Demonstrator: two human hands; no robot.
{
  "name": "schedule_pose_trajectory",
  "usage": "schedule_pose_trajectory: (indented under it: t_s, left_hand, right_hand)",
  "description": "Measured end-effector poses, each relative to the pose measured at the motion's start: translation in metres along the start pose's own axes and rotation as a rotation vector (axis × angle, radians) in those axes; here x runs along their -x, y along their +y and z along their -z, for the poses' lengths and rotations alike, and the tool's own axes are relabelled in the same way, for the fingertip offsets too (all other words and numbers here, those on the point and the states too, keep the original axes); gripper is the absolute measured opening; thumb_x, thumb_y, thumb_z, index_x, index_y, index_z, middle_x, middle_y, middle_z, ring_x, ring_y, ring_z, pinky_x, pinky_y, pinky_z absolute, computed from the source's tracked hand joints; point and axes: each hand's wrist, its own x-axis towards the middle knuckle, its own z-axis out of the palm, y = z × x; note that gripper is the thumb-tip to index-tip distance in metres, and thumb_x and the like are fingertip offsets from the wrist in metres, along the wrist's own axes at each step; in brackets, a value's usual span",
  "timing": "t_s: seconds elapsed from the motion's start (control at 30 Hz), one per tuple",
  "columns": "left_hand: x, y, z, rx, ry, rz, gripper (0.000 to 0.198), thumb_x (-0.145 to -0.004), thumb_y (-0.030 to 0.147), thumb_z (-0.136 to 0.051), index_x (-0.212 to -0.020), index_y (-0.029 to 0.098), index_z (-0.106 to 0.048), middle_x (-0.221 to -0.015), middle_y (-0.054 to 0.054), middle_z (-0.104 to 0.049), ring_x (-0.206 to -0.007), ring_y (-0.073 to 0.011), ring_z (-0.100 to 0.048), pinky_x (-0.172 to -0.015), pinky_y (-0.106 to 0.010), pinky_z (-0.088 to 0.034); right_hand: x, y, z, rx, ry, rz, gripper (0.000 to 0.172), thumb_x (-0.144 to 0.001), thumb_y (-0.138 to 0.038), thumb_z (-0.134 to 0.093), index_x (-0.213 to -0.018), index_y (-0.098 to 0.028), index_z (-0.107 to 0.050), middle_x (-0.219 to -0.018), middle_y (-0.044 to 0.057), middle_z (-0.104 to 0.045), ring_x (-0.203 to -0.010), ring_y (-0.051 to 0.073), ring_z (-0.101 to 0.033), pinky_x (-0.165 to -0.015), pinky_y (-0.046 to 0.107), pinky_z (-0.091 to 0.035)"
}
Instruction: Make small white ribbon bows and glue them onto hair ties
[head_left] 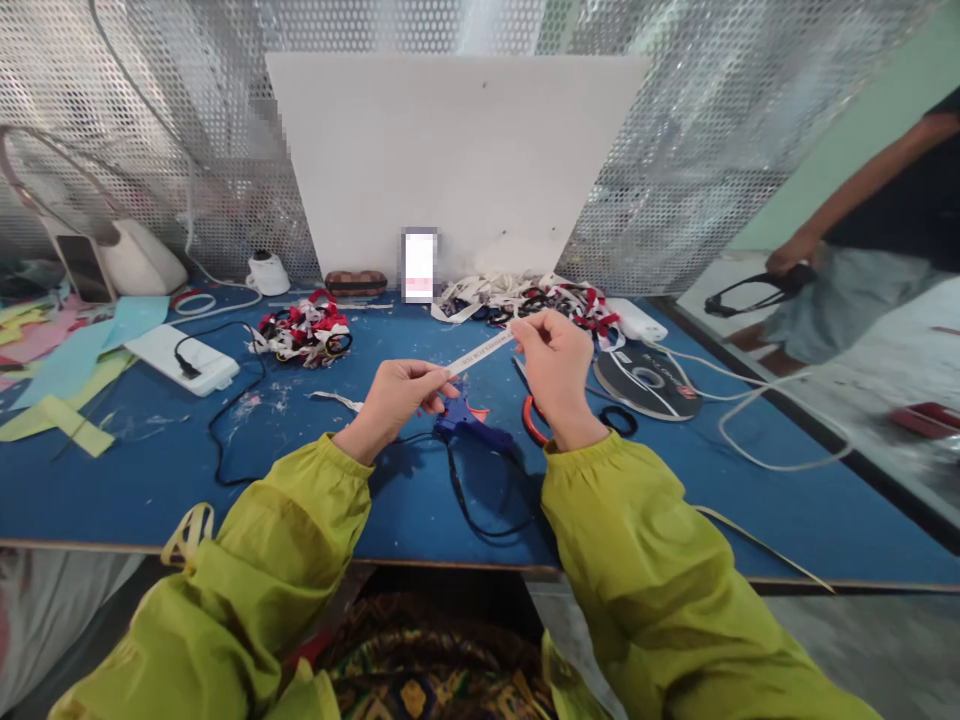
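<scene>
A short white printed ribbon strip (480,352) is stretched between both my hands above the blue table (135,470). My left hand (401,397) pinches its lower left end. My right hand (553,362) pinches its upper right end. Directly under the strip lies a blue glue gun (469,420) with a black cord. Orange-handled scissors (531,418) lie beside my right wrist. Both my sleeves are yellow-green.
Piles of red, white and black ribbon pieces (306,330) (540,296) lie at the back. A white power strip (182,359), a dark tape disc (646,380), a black hair band (619,420) and white cables are about. Another person (862,240) stands at the right holding something black.
</scene>
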Motion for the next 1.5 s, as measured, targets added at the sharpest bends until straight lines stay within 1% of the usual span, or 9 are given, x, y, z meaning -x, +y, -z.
schedule_pose_trajectory:
  t_s: [0.47,0.6,0.77,0.87,1.0,1.13,1.23,1.33,1.5]
  left_hand:
    - [-0.001,0.004,0.001,-0.153,-0.022,-0.037,0.020,-0.076,0.028,-0.062,-0.066,0.012,-0.069,-0.062,-0.005,-0.070,-0.040,-0.0055,-0.049,-0.041,-0.018,-0.038]
    - [-0.001,0.005,0.001,-0.140,-0.032,-0.035,0.019,-0.076,0.027,-0.064,-0.066,0.012,-0.068,-0.061,-0.005,-0.069,-0.040,-0.0051,-0.048,-0.041,-0.017,-0.037]
    - [0.000,0.008,0.001,-0.132,-0.019,-0.011,0.017,-0.077,0.024,-0.062,-0.066,0.011,-0.067,-0.061,-0.004,-0.068,-0.040,-0.0051,-0.048,-0.041,-0.018,-0.037]
    - [0.000,0.007,0.001,-0.140,-0.031,-0.008,0.017,-0.077,0.024,-0.063,-0.066,0.012,-0.067,-0.060,-0.004,-0.068,-0.040,-0.0052,-0.048,-0.041,-0.018,-0.038]
    - [0.000,0.003,0.001,-0.149,-0.050,-0.030,0.017,-0.076,0.027,-0.064,-0.067,0.013,-0.068,-0.063,-0.004,-0.070,-0.042,-0.0055,-0.049,-0.043,-0.019,-0.039]
    - [0.000,0.005,0.000,-0.154,-0.051,-0.029,0.019,-0.075,0.028,-0.065,-0.063,0.013,-0.067,-0.060,-0.003,-0.068,-0.041,-0.0057,-0.049,-0.044,-0.019,-0.039]
    - [0.001,0.007,-0.002,-0.164,-0.046,-0.039,0.015,-0.075,0.024,-0.065,-0.065,0.013,-0.069,-0.058,-0.002,-0.067,-0.041,-0.0057,-0.048,-0.045,-0.019,-0.039]
    - [0.002,0.009,-0.002,-0.151,-0.058,-0.042,0.016,-0.075,0.023,-0.064,-0.064,0.013,-0.068,-0.058,-0.002,-0.067,-0.041,-0.0057,-0.048,-0.045,-0.019,-0.040]
    - [0.004,0.011,-0.001,-0.129,-0.106,-0.013,0.022,-0.078,0.028,-0.064,-0.062,0.013,-0.068,-0.060,-0.003,-0.068,-0.043,-0.0052,-0.048,-0.044,-0.018,-0.039]
  right_hand:
    - [-0.033,0.044,0.010,-0.066,0.265,-0.127,0.019,-0.076,-0.022,-0.061,-0.058,-0.020,-0.053,-0.051,-0.005,-0.049,-0.050,0.013,-0.046,-0.056,0.029,-0.040]
    - [-0.036,0.045,0.006,-0.327,0.315,-0.274,0.020,-0.077,-0.024,-0.058,-0.060,-0.021,-0.049,-0.052,-0.005,-0.047,-0.050,0.012,-0.050,-0.055,0.028,-0.043]
    - [-0.033,0.033,0.002,-0.849,0.049,-0.448,0.022,-0.080,-0.034,-0.058,-0.067,-0.023,-0.044,-0.062,-0.004,-0.052,-0.062,0.013,-0.060,-0.065,0.028,-0.051]
    - [-0.025,0.021,0.001,-0.888,-0.096,-0.431,0.028,-0.077,-0.037,-0.061,-0.065,-0.024,-0.039,-0.055,-0.007,-0.037,-0.047,0.009,-0.043,-0.053,0.025,-0.045]
    - [-0.005,0.003,-0.003,-0.648,-0.275,-0.293,0.024,-0.079,-0.047,-0.057,-0.072,-0.025,-0.049,-0.053,-0.009,-0.025,-0.040,0.009,-0.020,-0.040,0.025,-0.024]
    - [0.012,-0.005,-0.009,-0.133,-0.564,0.091,0.028,-0.081,-0.048,-0.057,-0.073,-0.022,-0.061,-0.055,-0.004,-0.045,-0.051,0.011,-0.037,-0.051,0.026,-0.027]
    - [0.015,-0.005,-0.011,0.055,-0.726,0.193,0.040,-0.080,-0.048,-0.059,-0.054,-0.020,-0.048,-0.049,-0.005,-0.040,-0.051,0.009,-0.033,-0.051,0.026,-0.022]
    - [0.015,-0.005,-0.012,-0.012,-0.729,0.130,0.048,-0.079,-0.049,-0.058,-0.049,-0.020,-0.035,-0.047,-0.006,-0.031,-0.050,0.009,-0.029,-0.049,0.025,-0.020]
    - [0.014,-0.006,-0.012,-0.371,-0.658,-0.211,0.045,-0.074,-0.046,-0.063,-0.050,-0.022,-0.034,-0.045,-0.009,-0.027,-0.042,0.006,-0.022,-0.043,0.024,-0.019]
